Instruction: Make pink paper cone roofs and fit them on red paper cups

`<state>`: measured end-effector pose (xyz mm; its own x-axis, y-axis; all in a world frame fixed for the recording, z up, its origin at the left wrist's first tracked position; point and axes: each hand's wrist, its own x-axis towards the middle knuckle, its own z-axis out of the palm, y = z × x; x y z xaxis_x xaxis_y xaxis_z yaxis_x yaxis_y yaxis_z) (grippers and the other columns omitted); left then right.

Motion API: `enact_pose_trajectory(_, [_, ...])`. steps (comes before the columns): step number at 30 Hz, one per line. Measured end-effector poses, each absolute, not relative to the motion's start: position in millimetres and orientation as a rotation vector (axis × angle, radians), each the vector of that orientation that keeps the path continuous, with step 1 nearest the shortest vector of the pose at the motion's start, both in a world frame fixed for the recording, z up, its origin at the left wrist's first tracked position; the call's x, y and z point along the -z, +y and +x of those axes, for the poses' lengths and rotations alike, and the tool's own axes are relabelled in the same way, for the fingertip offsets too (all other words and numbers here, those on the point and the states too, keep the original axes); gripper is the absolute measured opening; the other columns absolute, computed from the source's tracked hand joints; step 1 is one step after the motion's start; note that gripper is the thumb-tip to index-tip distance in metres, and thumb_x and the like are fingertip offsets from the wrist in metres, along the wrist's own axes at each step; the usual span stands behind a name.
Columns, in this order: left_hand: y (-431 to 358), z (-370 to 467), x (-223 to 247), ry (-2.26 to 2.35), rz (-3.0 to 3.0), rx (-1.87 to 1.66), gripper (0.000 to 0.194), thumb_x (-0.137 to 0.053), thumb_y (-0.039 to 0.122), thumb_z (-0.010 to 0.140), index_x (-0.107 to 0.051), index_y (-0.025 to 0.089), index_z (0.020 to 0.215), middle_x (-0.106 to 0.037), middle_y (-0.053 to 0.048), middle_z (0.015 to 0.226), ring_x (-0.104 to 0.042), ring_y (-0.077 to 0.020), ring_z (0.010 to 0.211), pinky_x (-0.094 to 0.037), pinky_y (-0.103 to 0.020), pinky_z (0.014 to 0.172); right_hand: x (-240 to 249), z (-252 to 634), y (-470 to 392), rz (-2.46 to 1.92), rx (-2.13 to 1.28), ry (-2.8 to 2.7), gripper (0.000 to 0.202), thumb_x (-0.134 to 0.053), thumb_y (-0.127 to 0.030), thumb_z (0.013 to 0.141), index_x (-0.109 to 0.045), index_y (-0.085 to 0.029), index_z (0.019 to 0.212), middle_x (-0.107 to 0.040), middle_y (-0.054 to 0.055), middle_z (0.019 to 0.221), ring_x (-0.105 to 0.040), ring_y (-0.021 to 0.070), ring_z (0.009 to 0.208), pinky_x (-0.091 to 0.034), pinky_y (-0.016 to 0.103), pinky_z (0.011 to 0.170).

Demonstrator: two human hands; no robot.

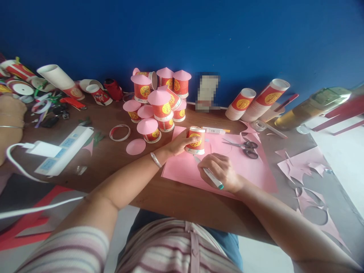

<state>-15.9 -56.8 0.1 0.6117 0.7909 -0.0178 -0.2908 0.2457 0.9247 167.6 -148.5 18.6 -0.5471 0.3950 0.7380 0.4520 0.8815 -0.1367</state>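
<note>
My left hand (181, 143) is wrapped round the side of a red paper cup (195, 141) with a yellow emblem, its thumb across the front. The cup's white band near the bottom carries small green marks. Just right of it, my right hand (218, 170) grips a white marker (213, 178) with a green end, which points down toward me. Part of the marker is hidden by my fingers. Beneath both hands lies pink paper (179, 167). Scissors (246, 147) with black handles and a white pen (214, 130) with an orange tip lie on or beside that paper.
Paper cups with pink cone tops (160, 102) are piled at the back. Stacked cups (265, 99) lean on the right, near a tape roll (258, 126). Pink scraps (311, 206) lie far right. A power strip (65, 149) with a cable is left, near another person's arm (11, 121).
</note>
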Motion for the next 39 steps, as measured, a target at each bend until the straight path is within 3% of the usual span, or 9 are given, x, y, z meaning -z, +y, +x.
enact_pose_trajectory(3, [-56.0,-17.0,-0.2,0.555,1.037,-0.833,0.047,-0.085,0.039,0.074,-0.062,0.016,0.108,-0.068,-0.005,0.094,-0.065,-0.0168,0.084,-0.052,-0.027,0.073,-19.6,167.3,-148.2,-0.62,0.081,-2.191,0.024,-0.058,-0.001,0.086,-0.053,-0.023,0.096,-0.06,-0.004,0.07,-0.057,0.0125,0.061,-0.053,0.027,0.062])
enact_pose_trajectory(6, [-55.6,-18.3,-1.5,0.527,1.01,-0.838,0.045,-0.084,0.039,0.074,-0.064,0.014,0.106,-0.069,-0.005,0.09,-0.066,-0.0172,0.082,-0.053,-0.028,0.074,-21.2,167.4,-147.1,-0.601,0.031,-2.167,0.025,-0.059,-0.001,0.085,-0.054,-0.023,0.097,-0.062,-0.004,0.071,-0.058,0.0127,0.06,-0.061,0.038,0.084])
enact_pose_trajectory(9, [-56.7,-18.7,-4.9,0.488,0.993,-0.834,0.05,-0.083,0.039,0.075,-0.064,0.015,0.115,-0.069,-0.006,0.099,-0.069,-0.0211,0.09,-0.055,-0.033,0.08,-22.3,167.7,-146.2,-0.593,-0.053,-2.167,0.024,-0.058,-0.003,0.086,-0.054,-0.024,0.098,-0.062,-0.006,0.072,-0.057,0.0122,0.057,-0.058,0.049,0.099])
enact_pose_trajectory(12, [-58.6,-18.2,-8.2,0.504,1.005,-0.853,0.05,-0.082,0.036,0.077,-0.064,0.016,0.119,-0.068,-0.007,0.107,-0.069,-0.0225,0.098,-0.056,-0.035,0.084,-22.1,168.2,-145.8,-0.586,-0.12,-2.181,0.024,-0.056,-0.004,0.087,-0.054,-0.025,0.099,-0.063,-0.005,0.074,-0.059,0.0129,0.059,-0.056,0.054,0.102])
enact_pose_trajectory(18, [-60.6,-16.6,-8.8,0.534,1.021,-0.825,0.048,-0.081,0.041,0.078,-0.062,0.016,0.114,-0.069,-0.006,0.101,-0.069,-0.0223,0.096,-0.056,-0.032,0.078,-21.5,168.6,-145.2,-0.573,-0.144,-2.198,0.022,-0.056,-0.004,0.09,-0.054,-0.023,0.1,-0.063,-0.003,0.076,-0.06,0.0133,0.063,-0.058,0.052,0.1])
enact_pose_trajectory(23, [-58.2,-15.3,-1.5,0.557,1.076,-0.8,0.042,-0.083,0.04,0.077,-0.061,0.015,0.102,-0.066,-0.003,0.087,-0.067,-0.0164,0.08,-0.054,-0.027,0.072,-19.8,168.2,-144.5,-0.596,-0.088,-2.157,0.024,-0.057,-0.003,0.089,-0.054,-0.023,0.101,-0.063,-0.003,0.074,-0.059,0.0133,0.062,-0.06,0.047,0.095])
enact_pose_trajectory(26, [-56.1,-14.6,4.6,0.593,1.087,-0.828,0.046,-0.085,0.038,0.074,-0.06,0.016,0.106,-0.067,-0.003,0.092,-0.066,-0.0155,0.082,-0.052,-0.026,0.069,-17.7,169.2,-144.3,-0.662,-0.016,-2.109,0.024,-0.059,-0.003,0.088,-0.054,-0.023,0.099,-0.061,-0.003,0.072,-0.059,0.0139,0.063,-0.06,0.036,0.078])
enact_pose_trajectory(30, [-56.3,-13.4,7.8,0.611,1.105,-0.865,0.047,-0.085,0.037,0.074,-0.059,0.017,0.107,-0.068,-0.005,0.101,-0.067,-0.0164,0.086,-0.052,-0.027,0.072,-15.4,170.9,-145.3,-0.713,0.106,-2.137,0.021,-0.062,-0.004,0.088,-0.055,-0.022,0.097,-0.061,-0.001,0.072,-0.058,0.0129,0.06,-0.049,0.027,0.057])
enact_pose_trajectory(39, [-59.2,-12.5,3.1,0.658,1.118,-0.861,0.05,-0.085,0.036,0.073,-0.056,0.017,0.109,-0.067,-0.005,0.1,-0.067,-0.0175,0.089,-0.051,-0.027,0.072,-15.6,171.8,-145.8,-0.688,0.209,-2.221,0.02,-0.061,-0.004,0.089,-0.057,-0.021,0.099,-0.062,-0.001,0.071,-0.057,0.0138,0.06,-0.047,0.027,0.058])
